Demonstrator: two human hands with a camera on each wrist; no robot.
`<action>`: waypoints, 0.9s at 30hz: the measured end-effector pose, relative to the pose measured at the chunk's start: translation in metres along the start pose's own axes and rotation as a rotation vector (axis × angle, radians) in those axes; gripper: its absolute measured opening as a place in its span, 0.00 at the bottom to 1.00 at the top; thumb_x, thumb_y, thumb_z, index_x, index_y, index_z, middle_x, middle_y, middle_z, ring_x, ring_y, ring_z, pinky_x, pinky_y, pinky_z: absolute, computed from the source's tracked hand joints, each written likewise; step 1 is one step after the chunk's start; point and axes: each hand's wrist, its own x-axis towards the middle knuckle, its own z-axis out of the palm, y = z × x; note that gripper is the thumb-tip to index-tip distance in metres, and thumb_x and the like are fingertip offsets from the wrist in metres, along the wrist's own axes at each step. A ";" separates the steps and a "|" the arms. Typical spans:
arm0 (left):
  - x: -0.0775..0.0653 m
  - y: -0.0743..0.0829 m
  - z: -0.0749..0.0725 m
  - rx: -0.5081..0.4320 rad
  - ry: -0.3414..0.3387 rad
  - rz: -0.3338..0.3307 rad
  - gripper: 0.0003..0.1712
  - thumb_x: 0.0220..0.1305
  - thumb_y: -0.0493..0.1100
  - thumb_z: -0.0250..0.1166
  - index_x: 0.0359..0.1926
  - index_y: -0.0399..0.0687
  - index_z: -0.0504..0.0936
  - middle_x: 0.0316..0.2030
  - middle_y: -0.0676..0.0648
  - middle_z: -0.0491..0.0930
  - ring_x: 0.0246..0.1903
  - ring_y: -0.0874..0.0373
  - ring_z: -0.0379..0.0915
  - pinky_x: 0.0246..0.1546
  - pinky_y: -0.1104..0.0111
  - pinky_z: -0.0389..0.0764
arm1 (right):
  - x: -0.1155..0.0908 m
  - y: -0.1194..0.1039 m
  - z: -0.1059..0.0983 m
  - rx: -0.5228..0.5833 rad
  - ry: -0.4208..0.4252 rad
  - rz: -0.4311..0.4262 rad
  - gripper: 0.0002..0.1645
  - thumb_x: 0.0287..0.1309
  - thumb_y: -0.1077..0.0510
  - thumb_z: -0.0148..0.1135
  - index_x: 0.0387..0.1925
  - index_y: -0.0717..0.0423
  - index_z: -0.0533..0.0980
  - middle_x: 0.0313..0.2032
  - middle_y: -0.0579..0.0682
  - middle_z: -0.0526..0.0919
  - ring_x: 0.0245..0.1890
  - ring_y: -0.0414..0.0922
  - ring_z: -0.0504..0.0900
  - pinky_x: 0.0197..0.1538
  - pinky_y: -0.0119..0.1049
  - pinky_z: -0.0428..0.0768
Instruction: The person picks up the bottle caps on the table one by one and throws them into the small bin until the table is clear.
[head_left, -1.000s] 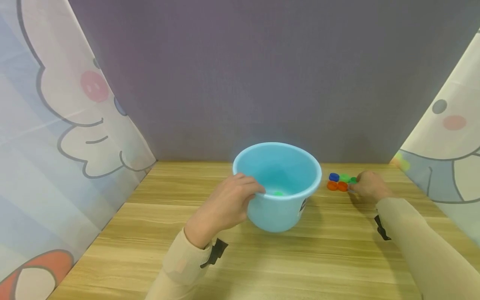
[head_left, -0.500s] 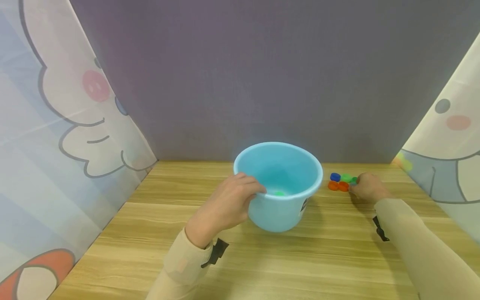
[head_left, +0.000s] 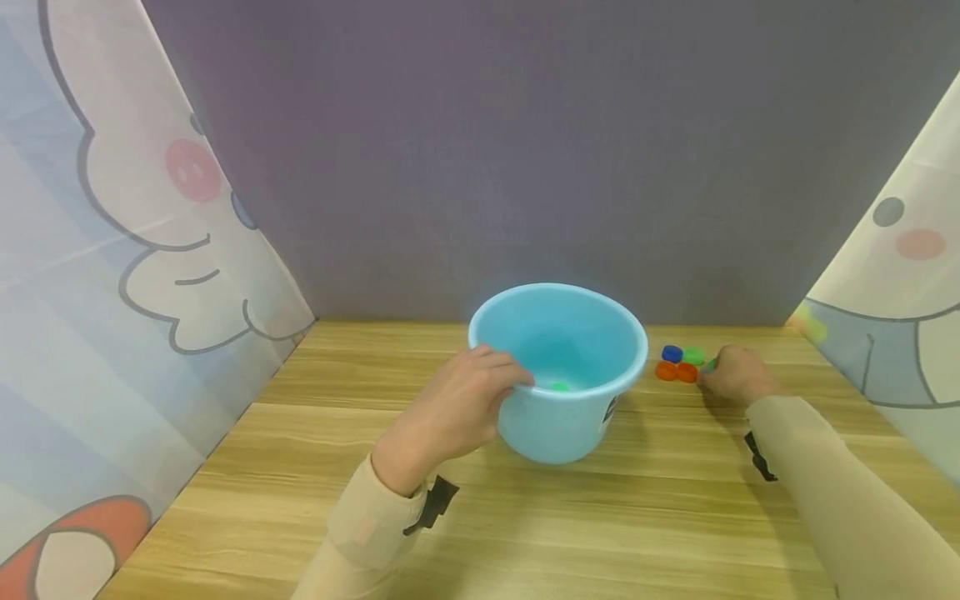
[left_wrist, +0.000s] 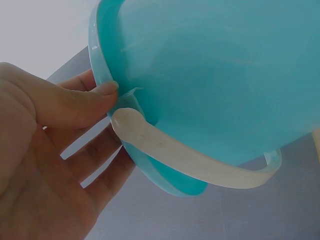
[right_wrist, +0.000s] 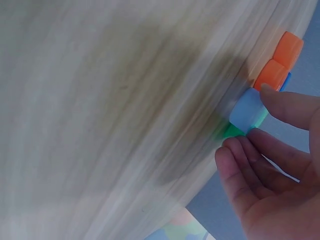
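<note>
My left hand point(head_left: 461, 400) grips the near left rim of a light blue plastic bucket point(head_left: 551, 429). The left wrist view has the thumb on the bucket's rim, with the fingers behind it, close to the white handle point(left_wrist: 190, 160). A small green piece point(head_left: 560, 387) lies at the bottom inside the bucket. Right of it, my right hand point(head_left: 738, 375) is low over a cluster of small plastic caps. In the right wrist view, thumb and index finger pinch a light blue cap point(right_wrist: 247, 109). A green cap point(right_wrist: 232, 131) shows just under it, partly hidden by the fingers.
Two orange caps point(head_left: 666, 371), a dark blue cap point(head_left: 672, 354) and a light green cap point(head_left: 693, 356) lie together on the wooden table point(head_left: 360, 367). A grey panel point(head_left: 480, 167) stands along the back edge. Printed curtains point(head_left: 112, 250) flank both sides.
The right hand has shifted very slightly over the caps and now covers more of the dark green one. The left hand keeps its hold on the bucket's rim.
</note>
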 end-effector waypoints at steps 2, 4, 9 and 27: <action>0.000 0.000 0.000 0.002 -0.002 0.001 0.18 0.55 0.23 0.68 0.42 0.46 0.87 0.39 0.52 0.85 0.42 0.54 0.77 0.48 0.63 0.80 | -0.001 0.000 -0.001 0.000 -0.002 0.006 0.22 0.64 0.56 0.61 0.17 0.52 0.65 0.18 0.46 0.66 0.19 0.42 0.65 0.26 0.36 0.67; 0.000 0.000 0.000 0.002 -0.004 0.000 0.18 0.55 0.23 0.68 0.42 0.46 0.87 0.39 0.52 0.85 0.42 0.54 0.77 0.48 0.62 0.80 | -0.001 0.000 -0.001 0.000 0.003 0.009 0.21 0.63 0.56 0.61 0.17 0.53 0.65 0.18 0.47 0.66 0.19 0.43 0.65 0.26 0.36 0.67; 0.000 0.001 0.000 -0.002 -0.003 -0.002 0.17 0.55 0.23 0.68 0.42 0.46 0.87 0.39 0.52 0.85 0.42 0.54 0.77 0.48 0.63 0.80 | -0.004 0.000 -0.004 0.003 0.000 0.002 0.15 0.61 0.56 0.62 0.22 0.60 0.71 0.22 0.51 0.71 0.22 0.45 0.68 0.26 0.37 0.70; 0.000 0.001 -0.001 -0.010 0.002 0.003 0.18 0.53 0.24 0.70 0.42 0.46 0.87 0.39 0.52 0.85 0.42 0.54 0.77 0.48 0.63 0.80 | -0.011 -0.002 -0.011 0.064 -0.020 0.020 0.19 0.63 0.54 0.58 0.36 0.71 0.75 0.37 0.65 0.80 0.34 0.55 0.76 0.35 0.44 0.78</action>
